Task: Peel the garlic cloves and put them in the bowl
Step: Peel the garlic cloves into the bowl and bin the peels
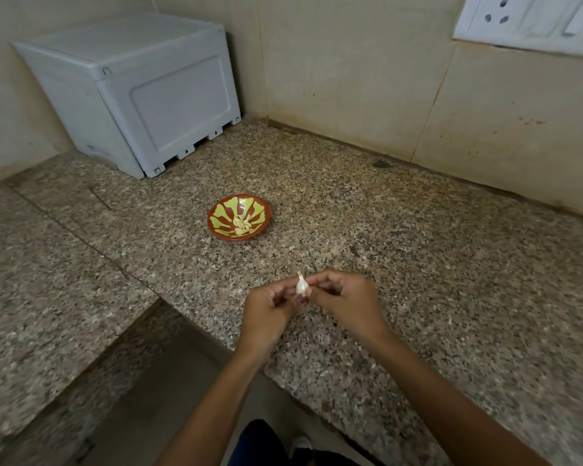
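Head view, both hands' grip pinching papery garlic clove [301,286] (speckled granite countertop [418,264])

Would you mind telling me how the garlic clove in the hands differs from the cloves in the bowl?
The clove in hand wears white papery skin; the cloves in the bowl look bare and yellowish. It is pinched between the left hand and right hand, above the counter; they lie in the bowl. It is single; they are several.

You have no readable text, label, brand or number anywhere here, including up at one o'clock.
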